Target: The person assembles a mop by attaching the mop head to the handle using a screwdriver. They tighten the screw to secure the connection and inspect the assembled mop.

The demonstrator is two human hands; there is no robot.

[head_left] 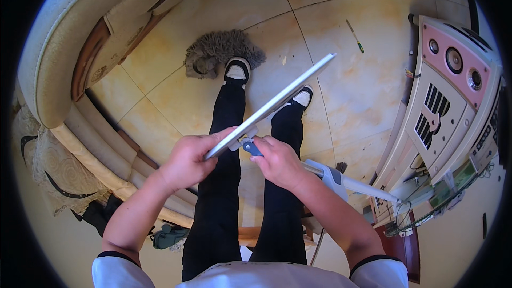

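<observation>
At centre frame, the left hand (188,160) covered the near end of the flat mop plate (272,105), and the right hand (277,161) hid most of the blue joint (252,148). The mop handle (352,182) vanished under the right forearm. At upper left, the sofa (64,48) was cut off by the frame's rim. A thin green-tipped stick (354,36) at upper right was too small to identify.

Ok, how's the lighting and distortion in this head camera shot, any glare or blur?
Head view: bright, even light; glare on the flat silver mop plate held by the left hand and on the glossy beige floor tiles; fisheye bends tile seams near the black rim; right hand stays sharp.
</observation>
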